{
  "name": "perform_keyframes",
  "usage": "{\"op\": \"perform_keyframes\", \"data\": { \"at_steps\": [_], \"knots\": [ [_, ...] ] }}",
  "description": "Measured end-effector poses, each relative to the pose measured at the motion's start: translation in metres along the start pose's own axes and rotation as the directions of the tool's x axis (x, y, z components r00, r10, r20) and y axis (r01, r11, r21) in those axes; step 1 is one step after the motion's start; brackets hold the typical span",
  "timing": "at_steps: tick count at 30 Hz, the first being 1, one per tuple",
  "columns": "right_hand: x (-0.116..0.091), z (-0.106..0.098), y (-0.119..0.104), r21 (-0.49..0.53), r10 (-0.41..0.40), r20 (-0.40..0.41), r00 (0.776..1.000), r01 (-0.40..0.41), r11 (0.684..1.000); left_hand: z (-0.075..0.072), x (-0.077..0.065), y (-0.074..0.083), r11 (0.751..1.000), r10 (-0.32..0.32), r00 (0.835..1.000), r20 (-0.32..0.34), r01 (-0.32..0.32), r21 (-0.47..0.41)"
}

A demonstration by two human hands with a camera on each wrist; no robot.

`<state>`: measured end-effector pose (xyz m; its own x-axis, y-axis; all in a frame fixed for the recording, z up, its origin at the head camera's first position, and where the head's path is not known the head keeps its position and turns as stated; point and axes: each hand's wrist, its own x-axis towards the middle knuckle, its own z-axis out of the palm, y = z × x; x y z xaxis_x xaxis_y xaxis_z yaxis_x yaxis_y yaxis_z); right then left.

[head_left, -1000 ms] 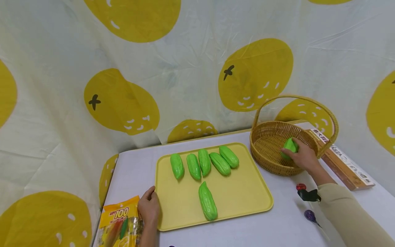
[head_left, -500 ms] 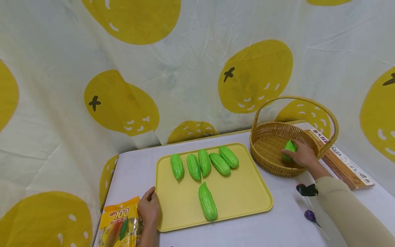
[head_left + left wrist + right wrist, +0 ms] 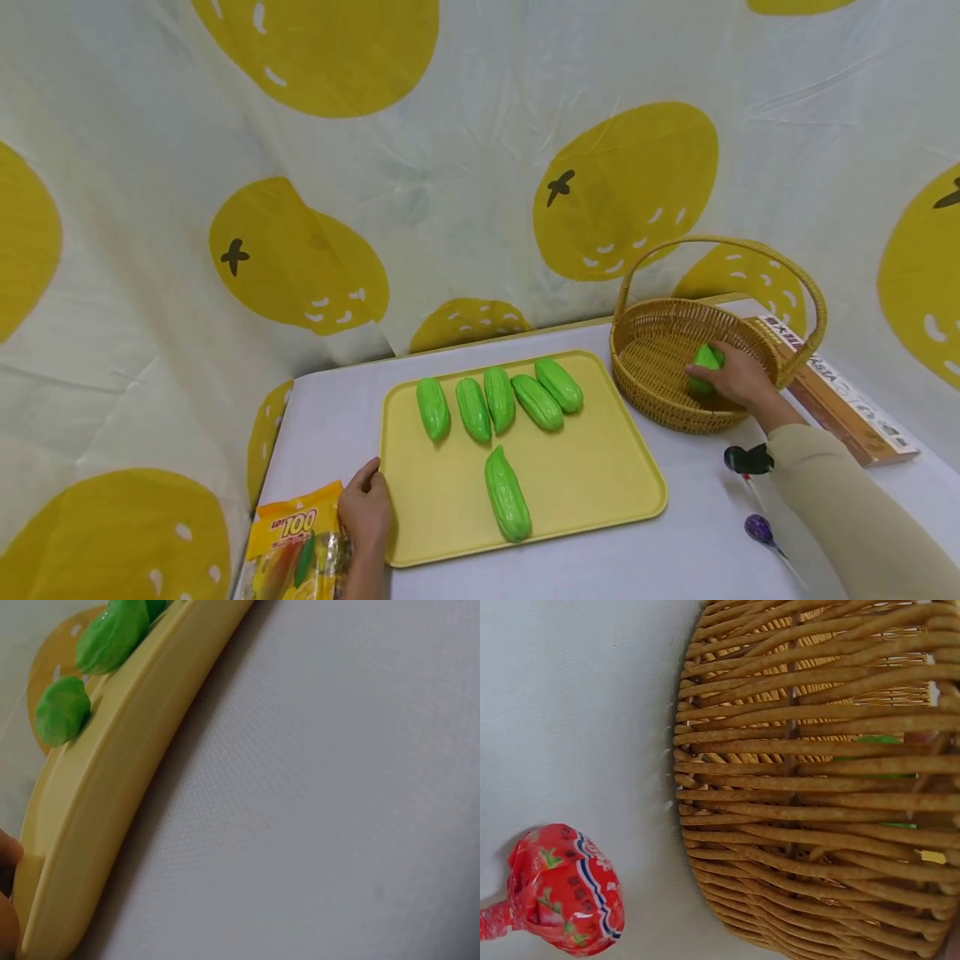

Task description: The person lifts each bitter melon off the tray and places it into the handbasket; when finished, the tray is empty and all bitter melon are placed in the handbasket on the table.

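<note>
My right hand (image 3: 738,375) reaches into the wicker basket (image 3: 652,410) and grips a green bitter melon (image 3: 707,367) low inside it. Through the weave in the right wrist view, only slivers of green show. Beside the basket lies a yellow tray (image 3: 585,475) with several bitter melons in a row along its far side, one of them at the left end (image 3: 433,408). Another bitter melon (image 3: 507,496) rests near its front edge. My left hand (image 3: 366,508) holds the tray's left rim; its fingertips (image 3: 7,851) show at the rim in the left wrist view.
A yellow candy bag (image 3: 292,542) lies left of my left hand. A pasta box (image 3: 855,404) is behind the basket's right side. A red lollipop (image 3: 566,889) and a purple lollipop (image 3: 759,527) lie near my right forearm. A patterned curtain (image 3: 465,208) hangs behind.
Both hands stay nearly in place; the right hand keeps the bitter melon low in the basket. The view shifts slightly.
</note>
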<state>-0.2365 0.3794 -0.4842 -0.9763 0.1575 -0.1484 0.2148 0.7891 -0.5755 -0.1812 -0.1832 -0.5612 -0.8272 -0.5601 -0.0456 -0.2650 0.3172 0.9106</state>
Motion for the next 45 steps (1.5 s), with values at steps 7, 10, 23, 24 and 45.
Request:
{"op": "perform_keyframes", "data": {
  "at_steps": [7,10,23,24,45],
  "knots": [
    [0.003,0.0,0.002,0.021,-0.021,0.017,1.0,0.02,1.0,0.0,0.0,-0.001,1.0,-0.001,1.0,0.004,0.001,-0.002],
    [0.005,0.001,0.003,0.026,-0.025,0.021,0.999,0.024,0.999,0.0,0.0,0.0,1.0,0.005,1.0,-0.004,-0.005,-0.003],
    [0.013,0.006,0.005,0.034,-0.024,0.053,0.998,0.022,0.999,0.0,-0.002,0.001,1.0,0.016,1.0,-0.021,-0.015,0.011],
    [0.014,0.006,0.005,0.032,-0.027,0.056,0.998,0.025,0.999,0.001,-0.002,0.001,1.0,0.018,1.0,-0.026,-0.017,0.012],
    [0.019,0.012,0.009,0.037,-0.067,0.101,0.993,0.063,0.997,0.004,-0.001,-0.001,0.999,0.005,0.999,-0.033,-0.003,0.048]
  ]
}}
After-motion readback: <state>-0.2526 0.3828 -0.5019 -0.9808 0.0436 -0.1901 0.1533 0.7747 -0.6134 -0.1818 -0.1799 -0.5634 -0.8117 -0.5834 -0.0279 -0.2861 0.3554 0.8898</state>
